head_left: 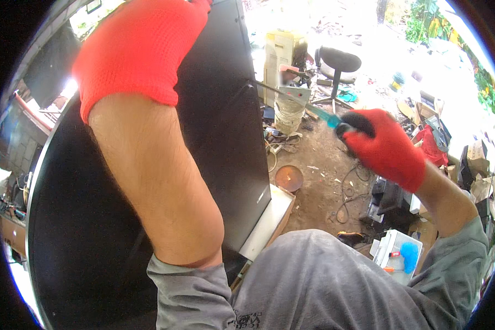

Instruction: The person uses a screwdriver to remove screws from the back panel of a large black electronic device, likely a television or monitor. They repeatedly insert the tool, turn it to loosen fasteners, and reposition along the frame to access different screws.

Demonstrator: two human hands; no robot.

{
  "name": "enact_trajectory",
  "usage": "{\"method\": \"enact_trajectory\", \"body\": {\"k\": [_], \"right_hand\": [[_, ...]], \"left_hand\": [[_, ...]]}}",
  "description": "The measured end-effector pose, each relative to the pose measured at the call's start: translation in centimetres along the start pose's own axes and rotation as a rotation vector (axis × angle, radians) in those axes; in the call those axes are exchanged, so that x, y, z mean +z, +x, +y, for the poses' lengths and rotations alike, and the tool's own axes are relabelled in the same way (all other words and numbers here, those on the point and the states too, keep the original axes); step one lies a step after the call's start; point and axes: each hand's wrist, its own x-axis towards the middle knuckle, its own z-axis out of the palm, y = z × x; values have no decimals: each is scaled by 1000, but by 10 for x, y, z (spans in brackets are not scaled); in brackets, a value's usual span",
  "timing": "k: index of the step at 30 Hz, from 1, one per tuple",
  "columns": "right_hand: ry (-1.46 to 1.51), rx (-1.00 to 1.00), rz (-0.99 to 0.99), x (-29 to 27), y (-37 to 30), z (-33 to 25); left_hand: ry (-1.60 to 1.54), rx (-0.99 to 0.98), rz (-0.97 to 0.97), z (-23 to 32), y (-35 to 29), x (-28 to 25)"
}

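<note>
Head view: left hand (135,47), red-gloved, is raised against the top of a large black panel (220,126) standing upright; whether it grips cannot be told. Right hand (382,144), also red-gloved, is closed round a screwdriver (313,107) with a teal-and-black handle, its shaft reaching the panel's right edge. Dirt floor (319,181) below carries scattered scrap.

Both hands, left hand (135,49) and right hand (385,146), wear bright red knit gloves. The screwdriver (325,116) has a translucent teal handle with a black end. The flat panel (220,143) is glossy black. Sleeves (192,297) are grey. A round rusty-brown dish (289,178) lies on the brown dirt floor (324,176).
</note>
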Motion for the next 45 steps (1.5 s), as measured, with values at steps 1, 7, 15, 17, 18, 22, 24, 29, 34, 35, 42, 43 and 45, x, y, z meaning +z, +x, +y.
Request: {"method": "enact_trajectory", "body": {"k": [1, 7, 15, 17, 18, 22, 24, 29, 34, 35, 42, 43, 45], "right_hand": [[-436, -238, 244, 9, -3, -4], [212, 167, -9, 7, 3, -12], [245, 237, -171, 2, 14, 0], [-525, -235, 238, 11, 3, -9], [-652, -343, 339, 12, 2, -10], [-760, -259, 387, 15, -5, -12], [-642, -294, 436, 21, -4, -30], [-501, -108, 441, 24, -6, -31], [-517, -213, 495, 24, -12, -44], [-505, -219, 488, 27, -10, -43], [129, -10, 451, 17, -20, -30], [173, 61, 438, 14, -28, -21], [250, 213, 410, 4, -49, 1]], "left_hand": [[1, -3, -4, 0, 1, 3], [-53, 36, -14, -1, -5, -9], [-122, 44, -36, 4, -8, -20], [-114, 40, -28, 5, -12, -23], [-95, 40, 7, 5, -14, -24], [-162, 63, 32, 6, -7, 0], [-149, 78, 219, -21, -4, -3], [-954, 146, 214, 12, -40, 9], [-1742, -381, -637, 49, -139, 93], [-2064, -592, -761, 59, -147, 121], [-2938, -957, -705, 94, -139, 156], [-3003, -882, -684, 92, -143, 164], [-3057, -813, -663, 95, -146, 173]]}}
